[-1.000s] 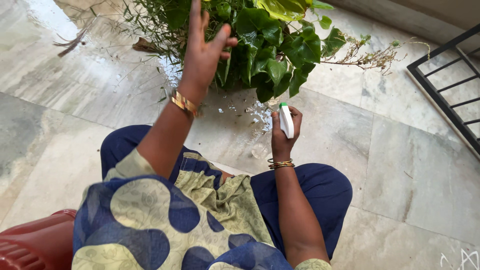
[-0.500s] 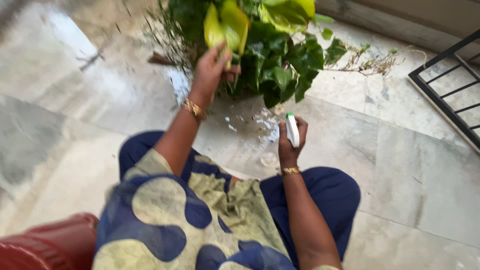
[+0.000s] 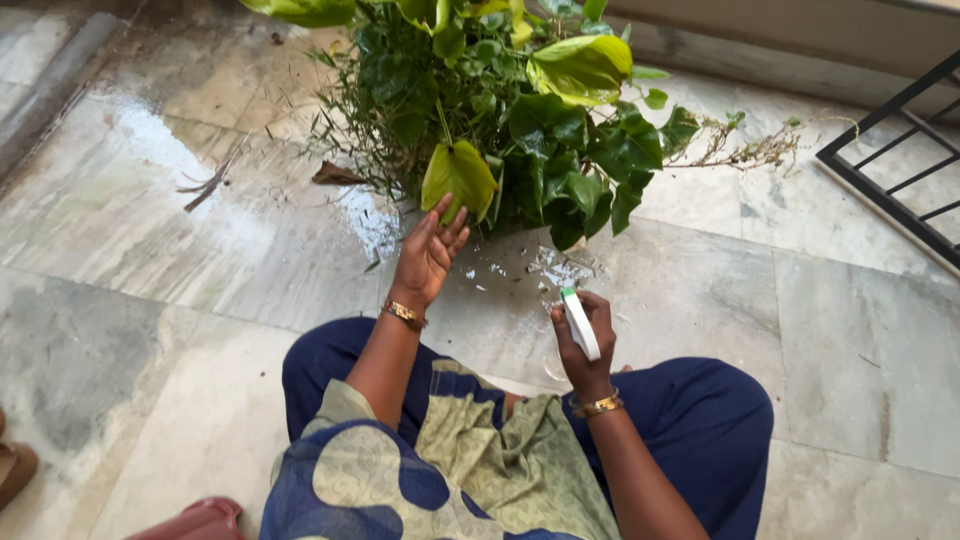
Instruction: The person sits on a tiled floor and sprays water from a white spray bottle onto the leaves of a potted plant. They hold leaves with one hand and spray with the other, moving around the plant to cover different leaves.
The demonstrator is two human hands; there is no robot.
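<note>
Head view. The person sits on a wet stone floor point(image 3: 200, 250), facing a leafy plant point(image 3: 520, 140) that serves here as the reference landmark.

Left hand point(image 3: 425, 255): positioned at the near edge of the plant, palm open, fingers point(image 3: 440, 215) extended and spread. The fingertips touch or nearly touch a pale yellow-green leaf point(image 3: 458, 178) hanging at the plant's near side; actual contact cannot be confirmed from this angle. The hand grips nothing. A gold bangle point(image 3: 404, 314) sits on the wrist.

Right hand point(image 3: 583, 340): located near the plant, on its near side and to the right of the left hand. The fingers are closed around a small white bottle with a green tip point(image 3: 579, 322), held tilted, green tip toward the plant.

Surroundings: white flecks point(image 3: 550, 268) lie on the floor just below the plant's near edge. A dry twig point(image 3: 750, 150) extends from the plant's right side. A black metal railing point(image 3: 900, 150) stands well right of the plant.
</note>
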